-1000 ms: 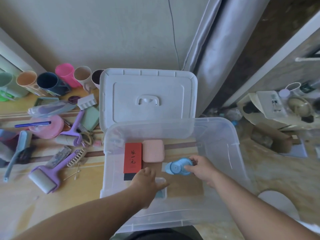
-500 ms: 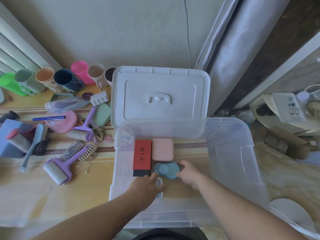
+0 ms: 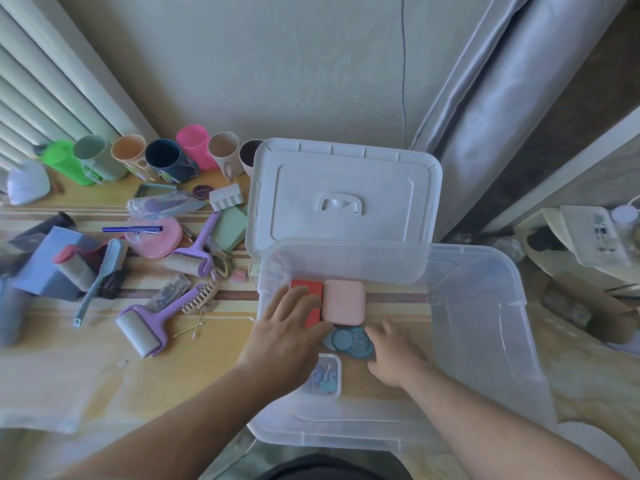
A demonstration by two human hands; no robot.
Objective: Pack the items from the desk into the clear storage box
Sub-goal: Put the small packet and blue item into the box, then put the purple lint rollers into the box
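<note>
Left hand (image 3: 287, 327) flat, fingers spread, on red box (image 3: 313, 318); right hand (image 3: 393, 351) relaxed, holding nothing, fingertips at blue tape dispenser (image 3: 349, 342) inside clear storage box (image 3: 485, 306). Risk: nudging packed pieces askew.

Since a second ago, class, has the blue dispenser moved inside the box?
Yes. The blue dispenser has shifted left, from apart and to the right of the pink case to just below it, near the red box.
</note>
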